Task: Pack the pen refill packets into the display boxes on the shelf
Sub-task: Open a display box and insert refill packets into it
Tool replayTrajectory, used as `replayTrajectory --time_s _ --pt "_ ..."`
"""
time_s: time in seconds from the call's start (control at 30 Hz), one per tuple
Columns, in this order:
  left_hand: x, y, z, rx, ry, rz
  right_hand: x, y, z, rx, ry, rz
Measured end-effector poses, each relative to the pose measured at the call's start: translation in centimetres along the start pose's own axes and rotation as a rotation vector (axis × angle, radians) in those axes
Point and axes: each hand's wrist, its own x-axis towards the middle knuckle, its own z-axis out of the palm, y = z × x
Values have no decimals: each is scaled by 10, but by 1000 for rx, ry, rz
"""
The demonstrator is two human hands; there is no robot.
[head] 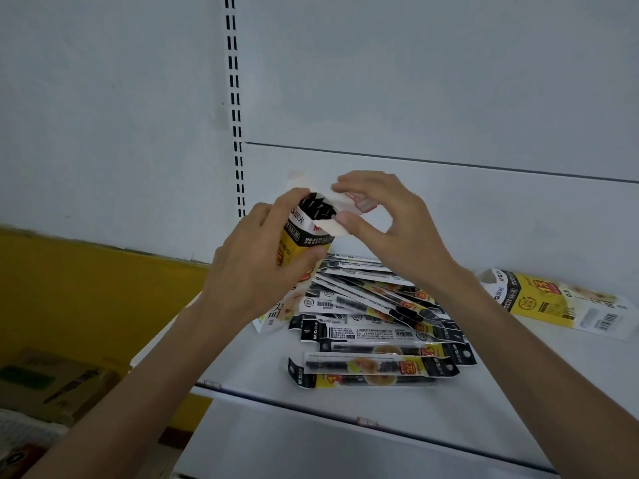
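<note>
My left hand [256,267] grips the display box [304,236] upright, mouth up; right fingers [349,221] pinch its flap [361,203]; refill packets [373,326] lie below.

Dim, flat, greyish light from no clear source casts only faint shadows under the packets [377,333] on the shelf [262,371], the left hand [252,271], right hand [390,226] and box [304,243] look soft, corners blur, and the wide lens bends the slotted upright [235,98].
</note>
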Motion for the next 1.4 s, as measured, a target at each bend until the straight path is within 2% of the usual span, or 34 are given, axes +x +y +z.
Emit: replayTrajectory --time_s 0.1,0.17,0.2,0.23,0.3,0.33,0.37,0.53,0.7,0.97,1.1,1.17,1.3,1.4 --pt "1 2 -1 -69 13 -33 -18 6 -4 -73 146 21" --pt "3 3 -3 -120 42 -63 -32 7 -16 -41 122 93" --pt "4 3 -4 -143 61 -84 -39 9 -23 -20 15 147" --pt "5 3 -5 -162 80 -110 -47 11 -30 -14 -173 220" --pt "6 3 -7 -179 109 -162 -64 17 -32 -57 -643 361" --pt "7 4 -7 -187 115 -185 -72 22 -30 -73 -802 389" --pt "7 5 -8 -200 113 -202 -79 27 -27 -75 -871 402" --pt "10 7 -12 -220 46 -243 -86 38 -23 -82 -869 401" --pt "9 7 -10 -231 57 -260 -84 45 -16 -103 -837 403" --pt "8 5 -7 -134 100 -235 -77 47 -22 30 -587 458" --pt "6 5 -8 -120 103 -199 -72 45 -24 168 -528 508" --pt "5 4 -8 -111 88 -176 -70 45 -24 299 -499 563" --pt "6 3 -9 -119 89 -165 -67 42 -30 868 -415 888" --pt "7 3 -8 -117 81 -162 -67 44 -37 1089 -409 895"
